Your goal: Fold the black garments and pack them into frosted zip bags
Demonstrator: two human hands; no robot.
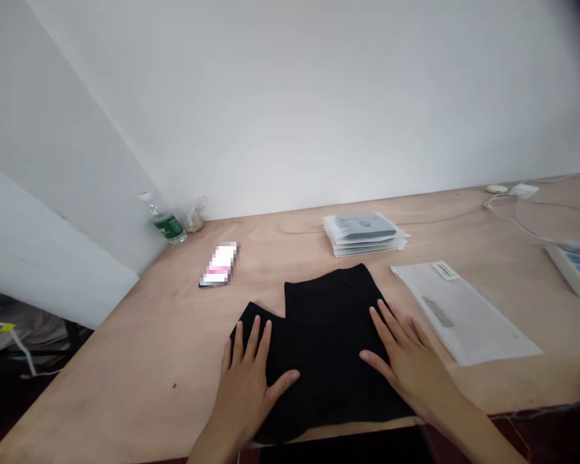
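Observation:
A folded black garment [326,341] lies on the plywood table near its front edge, its far end stepped. My left hand [245,393] rests flat on its left part, fingers spread and pointing away from me. My right hand [406,364] presses flat on its right side, fingers angled toward the left. Neither hand grips the cloth. A translucent white plastic bag [457,312] with a label strip lies flat just right of my right hand. Beyond the garment stands a stack of several packaged items in clear wrapping [365,234].
A phone [220,264], its screen blurred, lies on the table to the left. A water bottle [167,222] lies by the wall at the back left, next to a small clear bag [194,219]. A white power strip [573,267] and cables [512,206] sit at the right.

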